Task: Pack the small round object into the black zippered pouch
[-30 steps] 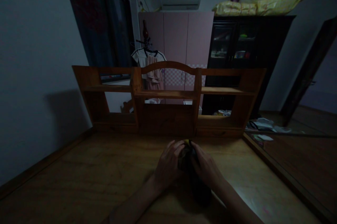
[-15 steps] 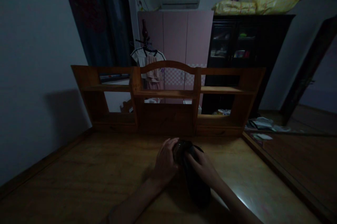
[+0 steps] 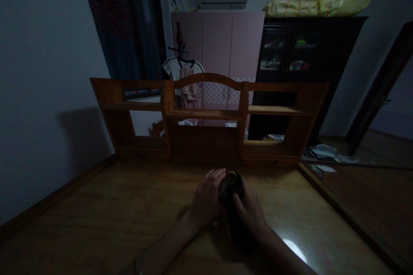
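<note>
Over the wooden tabletop (image 3: 135,206), a long dark object (image 3: 237,225) lies between my hands. Its far end is rounded and glossy, brownish black, while the near part fades into shadow; the dim light hides its exact kind. My left hand (image 3: 208,195) is closed against the left side of the rounded end, fingers curling over the far edge. From the right, my right hand (image 3: 251,210) grips the object with its thumb across the top. The right fingers are mostly hidden behind it.
A wooden shelf unit (image 3: 206,114) runs along the tabletop's far edge. The wall (image 3: 48,94) borders the left side, and a raised wooden rim (image 3: 338,206) edges the right. Beyond stand a pink wardrobe (image 3: 216,42), hanging clothes (image 3: 189,77) and a dark cabinet (image 3: 290,81).
The dark object's rounded end has turned slightly, showing more of its glossy top. Both hands keep their grip and appear a little farther right, as the whole view has shifted slightly.
</note>
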The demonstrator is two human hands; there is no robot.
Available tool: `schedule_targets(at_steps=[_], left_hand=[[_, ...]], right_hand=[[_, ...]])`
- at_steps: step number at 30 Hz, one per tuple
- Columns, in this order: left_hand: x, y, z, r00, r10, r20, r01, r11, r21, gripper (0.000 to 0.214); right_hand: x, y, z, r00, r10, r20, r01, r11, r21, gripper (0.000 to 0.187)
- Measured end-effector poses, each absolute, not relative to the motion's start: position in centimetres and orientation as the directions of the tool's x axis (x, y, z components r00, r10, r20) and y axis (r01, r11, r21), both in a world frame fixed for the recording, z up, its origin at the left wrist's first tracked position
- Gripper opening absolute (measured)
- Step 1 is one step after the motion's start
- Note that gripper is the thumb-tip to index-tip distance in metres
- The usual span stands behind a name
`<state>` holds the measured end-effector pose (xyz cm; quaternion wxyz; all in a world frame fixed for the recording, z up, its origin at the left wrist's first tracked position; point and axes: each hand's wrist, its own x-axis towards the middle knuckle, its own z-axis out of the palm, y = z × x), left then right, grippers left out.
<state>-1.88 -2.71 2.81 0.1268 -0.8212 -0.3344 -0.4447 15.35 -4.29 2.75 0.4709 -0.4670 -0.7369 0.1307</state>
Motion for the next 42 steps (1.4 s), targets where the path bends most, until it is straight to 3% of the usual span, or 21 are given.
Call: schedule_targets(at_steps=[11,18,32,42], left_hand=[[-2.0,-3.2,3.5,0.419,0.421,0.804,0.618,-0.781,0.087,0.05],[-1.8,-3.3,3.7,0.441,0.444,0.78,0.644,-0.762,0.069,0.053],[-1.6,-3.6,3.5,0.515,0.426,0.744,0.624,-0.781,0.015,0.056],[-1.8,-3.8,3.7,0.566,0.376,0.733,0.599,-0.799,-0.053,0.056]], right_hand=[[16.2,-3.8,2.5,-0.178,0.771,0.611,0.727,0.522,-0.446,0.04],[16.5,-3.5,1.9,-0.214,0.684,0.698,0.792,0.54,-0.286,0.042],[16.6,-3.6,2.4,-0.201,0.715,0.67,0.811,0.505,-0.296,0.032],[16.7,-3.7,2.9,-0.214,0.689,0.693,0.847,0.484,-0.22,0.031]])
